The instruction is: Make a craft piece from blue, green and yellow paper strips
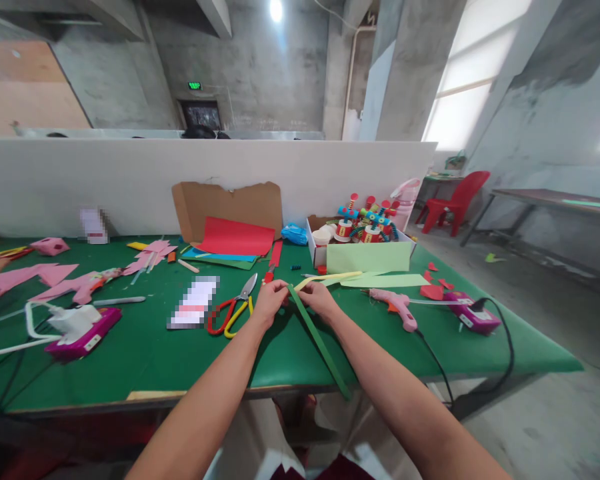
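At a counter (150,360), the left hand (273,299) is pinching the upper end of a green strip (319,342) trailing toward the near edge; the right hand (320,300) is gripping a yellow strip (330,277). Keeping both ends flat should be preventing creases.
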Available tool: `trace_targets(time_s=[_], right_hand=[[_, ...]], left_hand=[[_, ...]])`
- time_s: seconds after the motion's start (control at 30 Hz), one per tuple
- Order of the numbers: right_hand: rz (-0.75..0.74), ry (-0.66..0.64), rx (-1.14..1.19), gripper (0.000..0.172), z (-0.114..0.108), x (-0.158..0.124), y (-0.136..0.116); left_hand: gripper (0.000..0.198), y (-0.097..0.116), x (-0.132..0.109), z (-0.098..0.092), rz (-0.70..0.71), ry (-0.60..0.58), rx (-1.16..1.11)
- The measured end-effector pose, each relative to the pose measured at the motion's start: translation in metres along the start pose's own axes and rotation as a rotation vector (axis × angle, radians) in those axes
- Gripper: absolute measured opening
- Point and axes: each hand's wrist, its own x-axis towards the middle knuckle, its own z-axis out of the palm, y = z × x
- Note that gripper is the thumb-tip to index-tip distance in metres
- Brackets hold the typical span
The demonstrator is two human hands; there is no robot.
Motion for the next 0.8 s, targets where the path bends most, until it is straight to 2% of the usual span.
trace_targets(time_s=[0.17,0.43,0.67,0.8], right_hand=[[0.06,-0.014,0.033,0.021,-0.0004,0.0007,-0.0006],[0.066,-0.031,0.105,0.021,-0.0011,0.0009,0.0017],[0.059,-0.047,0.048,0.021,0.0001,-0.002,-0.0031],[0.057,-0.05,0.077,0.02,-0.0013,-0.0023,-0.0017]], left_hand=[[0.026,0.0022,-0.001,0.0,-0.082,0.035,-0.082],[0.034,0.0025,-0.0018,-0.0009,-0.129,0.003,-0.113],[0.037,0.0066,-0.004,-0.0004,-0.063,0.009,-0.044],[0.042,0.0064,-0.0032,-0.0014,-0.106,0.042,-0.084]])
